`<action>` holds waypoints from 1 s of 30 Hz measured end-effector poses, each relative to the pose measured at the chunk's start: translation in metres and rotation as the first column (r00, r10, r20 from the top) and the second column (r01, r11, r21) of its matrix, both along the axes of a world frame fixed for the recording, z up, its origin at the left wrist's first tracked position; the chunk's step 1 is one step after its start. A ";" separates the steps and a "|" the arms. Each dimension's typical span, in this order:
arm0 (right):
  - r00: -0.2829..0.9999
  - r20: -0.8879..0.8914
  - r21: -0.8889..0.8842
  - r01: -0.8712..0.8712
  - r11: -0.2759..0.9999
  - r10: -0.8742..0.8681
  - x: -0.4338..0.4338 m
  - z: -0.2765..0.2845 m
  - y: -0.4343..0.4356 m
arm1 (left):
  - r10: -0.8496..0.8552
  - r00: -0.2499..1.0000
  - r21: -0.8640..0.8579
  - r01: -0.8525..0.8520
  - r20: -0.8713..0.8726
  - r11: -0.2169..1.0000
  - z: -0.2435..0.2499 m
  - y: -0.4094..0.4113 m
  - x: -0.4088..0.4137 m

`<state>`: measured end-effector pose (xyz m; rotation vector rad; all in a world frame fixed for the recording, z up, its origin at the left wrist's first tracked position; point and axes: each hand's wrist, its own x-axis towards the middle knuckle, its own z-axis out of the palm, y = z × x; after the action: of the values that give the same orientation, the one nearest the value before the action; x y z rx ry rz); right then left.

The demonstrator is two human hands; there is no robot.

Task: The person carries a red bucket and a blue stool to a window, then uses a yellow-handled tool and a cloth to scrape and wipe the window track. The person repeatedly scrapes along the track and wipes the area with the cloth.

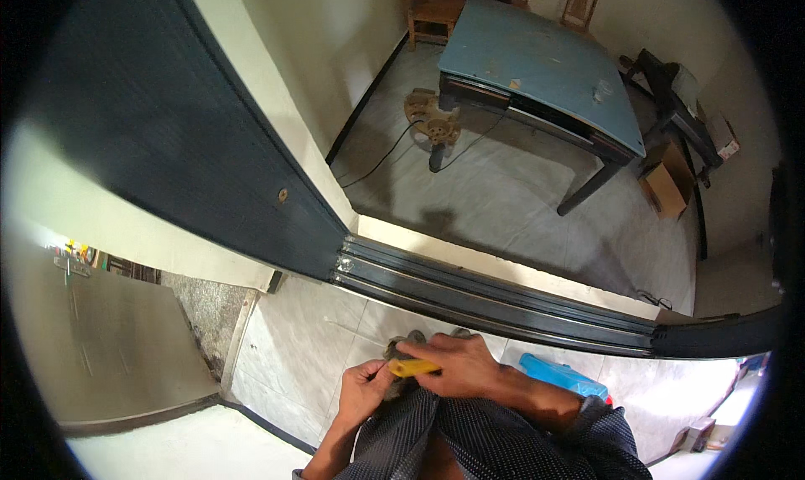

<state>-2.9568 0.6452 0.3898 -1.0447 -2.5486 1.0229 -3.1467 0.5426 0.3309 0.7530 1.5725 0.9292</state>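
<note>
My right hand (462,363) is closed around a yellow-handled tool (412,367), perhaps a utility knife; its exact kind cannot be told. At the tool's left end, the thumb and fingers of my left hand (366,389) are pinched together. Whether they grip the tool's tip or some small thing is too small to tell. Both hands are in front of my body, above the tiled floor, on the near side of a dark metal sliding-door track (490,304). My shoes show partly beneath the hands.
A blue plastic item (563,376) lies on the floor to the right. Beyond the track stand a blue-topped table (541,71), an open cardboard box (666,181) and a dirty round device with a cable (434,125). A dark door frame (220,134) rises at left.
</note>
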 end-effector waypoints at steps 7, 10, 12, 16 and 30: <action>0.998 0.004 0.040 0.055 0.998 -0.055 -0.007 -0.033 -0.005 | 0.028 0.999 -0.051 -0.029 -0.033 0.998 -0.004 -0.012 -0.012; 0.995 -0.057 0.029 0.086 0.996 -0.084 -0.008 -0.038 -0.005 | 0.069 0.998 -0.048 -0.068 0.012 0.996 -0.001 -0.013 -0.013; 0.996 -0.039 0.016 0.076 0.997 -0.075 -0.007 -0.038 -0.005 | 0.115 0.993 -0.022 -0.114 0.032 0.993 -0.003 -0.013 -0.014; 0.990 0.093 -0.118 -0.100 0.988 0.111 0.004 -0.024 -0.004 | 0.334 0.941 0.063 -0.338 0.060 0.939 -0.018 -0.008 -0.020; 0.940 -0.295 -0.047 0.162 0.986 -0.169 0.014 0.049 0.039 | 0.439 0.898 0.005 -0.439 -0.040 0.899 -0.029 -0.017 -0.026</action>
<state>-2.9429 0.6839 0.4383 -1.0037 -2.1752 1.0734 -3.1730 0.5260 0.3016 0.4157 1.8193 1.2410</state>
